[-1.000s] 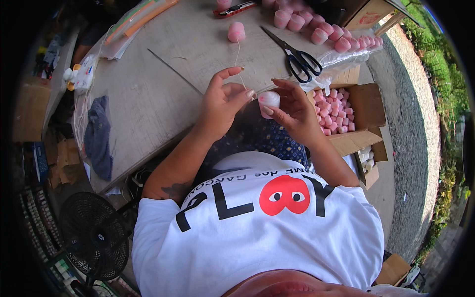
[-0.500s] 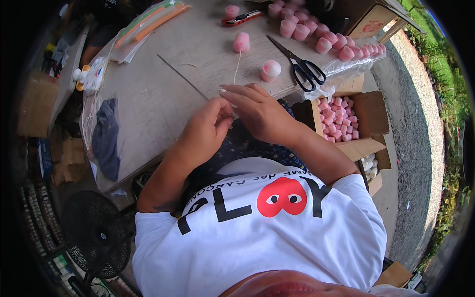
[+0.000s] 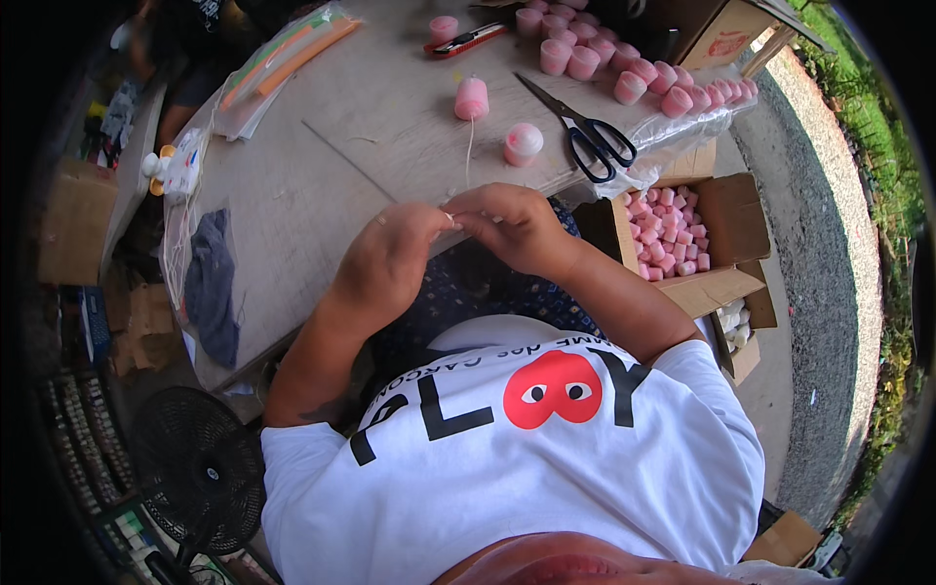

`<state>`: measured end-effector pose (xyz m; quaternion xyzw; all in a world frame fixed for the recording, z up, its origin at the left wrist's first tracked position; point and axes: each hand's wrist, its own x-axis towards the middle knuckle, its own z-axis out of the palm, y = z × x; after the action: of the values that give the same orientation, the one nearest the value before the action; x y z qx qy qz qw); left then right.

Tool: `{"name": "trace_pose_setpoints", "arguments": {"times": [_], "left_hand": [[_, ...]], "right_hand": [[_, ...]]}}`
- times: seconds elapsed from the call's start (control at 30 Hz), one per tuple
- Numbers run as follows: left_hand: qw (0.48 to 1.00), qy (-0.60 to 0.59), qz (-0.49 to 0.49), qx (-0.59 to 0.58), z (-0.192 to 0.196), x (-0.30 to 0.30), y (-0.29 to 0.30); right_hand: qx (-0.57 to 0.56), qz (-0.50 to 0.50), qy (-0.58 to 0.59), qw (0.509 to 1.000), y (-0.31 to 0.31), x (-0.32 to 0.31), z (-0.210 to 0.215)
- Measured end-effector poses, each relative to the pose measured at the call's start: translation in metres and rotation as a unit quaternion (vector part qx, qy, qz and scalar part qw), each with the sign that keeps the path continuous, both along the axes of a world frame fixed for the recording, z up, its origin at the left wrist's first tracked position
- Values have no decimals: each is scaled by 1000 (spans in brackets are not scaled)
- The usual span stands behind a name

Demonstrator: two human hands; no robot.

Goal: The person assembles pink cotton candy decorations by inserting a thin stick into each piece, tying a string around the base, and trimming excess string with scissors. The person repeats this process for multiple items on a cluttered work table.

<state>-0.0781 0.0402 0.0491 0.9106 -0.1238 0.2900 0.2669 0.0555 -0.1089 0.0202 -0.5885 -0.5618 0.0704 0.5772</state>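
My left hand (image 3: 385,255) and my right hand (image 3: 515,226) meet fingertip to fingertip above the table's near edge, both closed in a pinch. A pale bit between the fingertips looks like the end of a white string (image 3: 469,156). That string runs down from a pink cylindrical candle (image 3: 471,99) lying on the table and passes behind my right hand. Beyond my left hand a thin dark rod (image 3: 346,157) stretches across the tabletop, its near end close to my knuckles. Right of the string stands a pink candle in a clear cup (image 3: 524,144).
Black-handled scissors (image 3: 590,136) and a red utility knife (image 3: 470,40) lie on the table (image 3: 283,214). Many pink cups (image 3: 583,63) crowd the far right. An open carton (image 3: 733,219) of pink pieces stands below the edge. A blue cloth (image 3: 212,288) and a black fan (image 3: 200,468) are at left.
Both hands have drawn slightly lower, and the right fingers have curled down to meet the left fingertips. More of the string shows. The whole view has shifted a little.
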Motion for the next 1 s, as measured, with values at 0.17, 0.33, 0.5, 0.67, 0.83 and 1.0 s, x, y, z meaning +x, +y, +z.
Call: {"name": "trace_pose_setpoints", "arguments": {"times": [0.17, 0.33, 0.5, 0.67, 0.83, 1.0], "left_hand": [[992, 74, 62, -80, 7, 1, -1], [991, 0, 74, -113, -3, 9, -4], [992, -35, 83, -91, -7, 11, -7], [993, -61, 102, 6, -2, 12, -7], [999, 20, 42, -26, 9, 15, 11], [989, 120, -12, -84, 42, 58, 14]], "right_hand": [[-11, -6, 37, 999, -1, 4, -3], [4, -7, 80, 997, 0, 4, -4], [-3, -18, 62, 998, -3, 5, -4], [-12, -12, 59, 998, -3, 4, -2], [43, -4, 42, 998, 0, 9, -8], [48, -40, 20, 998, 3, 4, -15]]}}
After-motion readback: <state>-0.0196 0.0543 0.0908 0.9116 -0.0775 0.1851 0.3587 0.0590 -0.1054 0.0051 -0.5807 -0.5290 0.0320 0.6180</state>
